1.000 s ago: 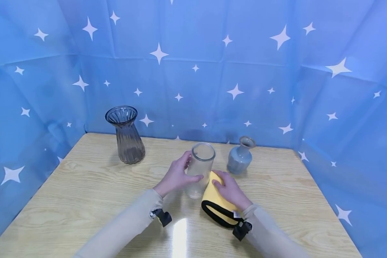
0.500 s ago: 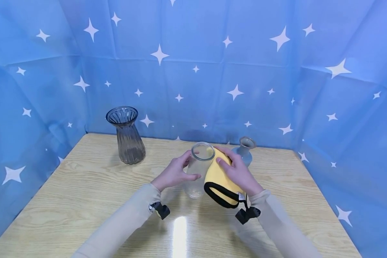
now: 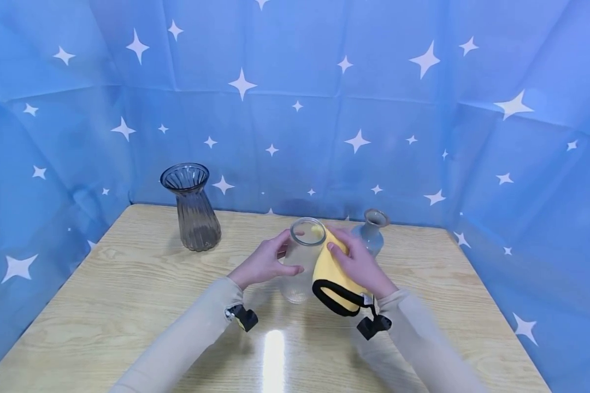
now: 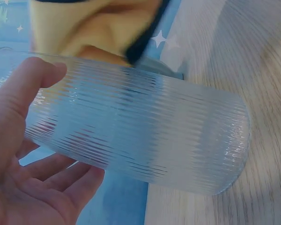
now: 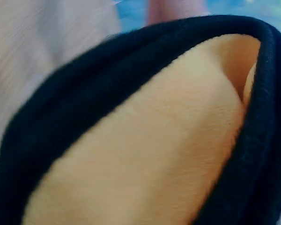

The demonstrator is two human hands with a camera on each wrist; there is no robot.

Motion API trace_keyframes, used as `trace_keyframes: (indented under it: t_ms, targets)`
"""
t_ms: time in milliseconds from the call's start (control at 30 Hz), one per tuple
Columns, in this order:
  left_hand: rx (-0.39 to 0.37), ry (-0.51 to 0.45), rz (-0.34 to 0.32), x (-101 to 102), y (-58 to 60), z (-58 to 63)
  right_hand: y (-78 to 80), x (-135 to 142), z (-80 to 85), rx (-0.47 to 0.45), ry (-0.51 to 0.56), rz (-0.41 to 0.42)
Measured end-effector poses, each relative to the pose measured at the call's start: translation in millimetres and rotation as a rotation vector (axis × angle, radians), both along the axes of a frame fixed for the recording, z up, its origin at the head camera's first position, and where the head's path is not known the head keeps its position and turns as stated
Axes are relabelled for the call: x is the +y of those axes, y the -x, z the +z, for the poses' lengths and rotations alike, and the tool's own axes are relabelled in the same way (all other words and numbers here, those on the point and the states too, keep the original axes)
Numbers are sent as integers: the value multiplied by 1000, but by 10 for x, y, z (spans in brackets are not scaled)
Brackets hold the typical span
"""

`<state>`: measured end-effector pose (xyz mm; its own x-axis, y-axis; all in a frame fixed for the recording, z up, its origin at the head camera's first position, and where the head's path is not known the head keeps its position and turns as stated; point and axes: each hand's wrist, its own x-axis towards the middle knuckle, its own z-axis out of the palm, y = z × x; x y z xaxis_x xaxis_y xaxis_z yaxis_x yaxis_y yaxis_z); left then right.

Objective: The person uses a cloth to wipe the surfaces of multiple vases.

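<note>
Left hand (image 3: 260,266) grips the upper part of a clear ribbed vase (image 3: 296,286), mouth upward, mid-tabletop (image 3: 142,327). Right hand (image 3: 363,267) grips a folded, black-edged yellow cloth (image 3: 326,267) at its right side. Blue vase (image 3: 371,238) stands behind, partly hidden; grey fluted vase (image 3: 198,221) stands well apart, rear left.

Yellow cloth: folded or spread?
Folded: the yellow cloth in the right hand is doubled over, its black edging looping back on itself in the right wrist view.
</note>
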<state>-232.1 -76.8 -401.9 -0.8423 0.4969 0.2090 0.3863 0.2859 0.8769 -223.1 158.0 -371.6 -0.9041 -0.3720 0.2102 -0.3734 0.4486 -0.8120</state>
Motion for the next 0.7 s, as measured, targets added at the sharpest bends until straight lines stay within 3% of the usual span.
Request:
trace_keyframes:
  t_ms: [133,467,600,700]
  targets:
    - [3,-22,-8,-8,-12,-8,-4,1,-188,-48,-91,8]
    - [-26,-51,-18,-2,-24,-30,15,17,-570,-140,-149,28]
    - [-33,-61,-22,7,-40,-31,9,27,-686,-139,-200,44]
    - [-38,-67,-37,13,-51,-33,-3,36,-743,-88,-265,76]
